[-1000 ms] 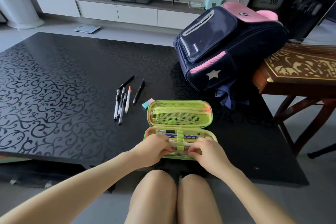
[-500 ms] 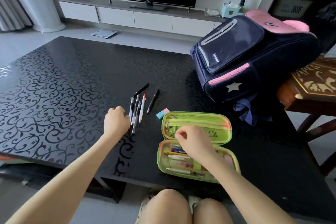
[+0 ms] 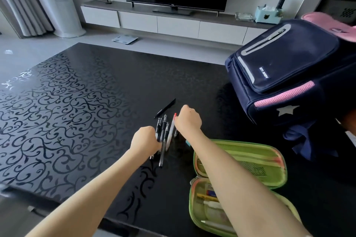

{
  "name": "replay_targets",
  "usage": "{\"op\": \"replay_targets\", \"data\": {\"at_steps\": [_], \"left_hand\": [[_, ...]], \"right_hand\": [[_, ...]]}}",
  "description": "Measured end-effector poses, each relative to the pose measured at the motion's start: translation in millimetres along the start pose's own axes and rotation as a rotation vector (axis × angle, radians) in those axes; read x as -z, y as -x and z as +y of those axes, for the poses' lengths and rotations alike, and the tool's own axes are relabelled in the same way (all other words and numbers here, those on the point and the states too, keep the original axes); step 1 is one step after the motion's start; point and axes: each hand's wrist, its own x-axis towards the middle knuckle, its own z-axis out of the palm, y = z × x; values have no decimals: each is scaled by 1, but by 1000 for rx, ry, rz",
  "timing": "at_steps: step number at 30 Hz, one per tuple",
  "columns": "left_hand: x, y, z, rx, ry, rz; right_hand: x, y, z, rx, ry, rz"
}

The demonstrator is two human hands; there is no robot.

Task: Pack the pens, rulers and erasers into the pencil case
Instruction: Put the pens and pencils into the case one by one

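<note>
While both forearms reach forward over the table, the 2 hands sit close together on either side of a group of pens. The left hand is curled, back up. Its fingers close on the near part of the group, and the pen ends stick out below the wrist. The right hand is also curled with its back to the camera, and its knuckle side is touching a white pen with a red tip. Its fingers are hidden, so it cannot be told whether they hold anything.

The pens are slim, straight barrels, mostly dark or clear plastic, lying nearly parallel. 1 black pen lies apart, just beyond the group, at an angle. A teal corner of an eraser shows beside the right forearm.

The pencil case lies open in 2 halves on the table's near right, under the right forearm. It is a green, rounded, stiff shell with a mesh pocket in the far half and a strap-held row of items in the near half.

The table is glossy black with a matt scroll pattern. A navy fabric backpack with pink mesh trim and a white star stands at its far right.
</note>
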Motion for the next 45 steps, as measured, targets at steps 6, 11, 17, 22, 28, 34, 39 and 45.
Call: {"op": "replay_targets", "data": {"at_steps": [6,11,17,22,28,34,39,45], "left_hand": [[1,-7,-14,-30,141,-42],[21,16,-11,-117,291,91],[17,96,30,-526,380,-65],[-27,148,65,-899,190,-255],[-47,159,75,-904,8,-248],[-41,165,67,-868,172,-122],[-39,168,56,-763,214,-89],[-38,169,55,-740,212,-104]], "right_hand": [[-13,-16,4,-200,-243,16],[18,-1,25,-116,-393,75],[87,82,106,27,-410,44],[117,149,175,-25,-315,3],[111,199,196,147,-50,-145],[85,211,201,263,109,-128],[76,210,195,320,112,-205],[68,213,193,365,60,-194]]}}
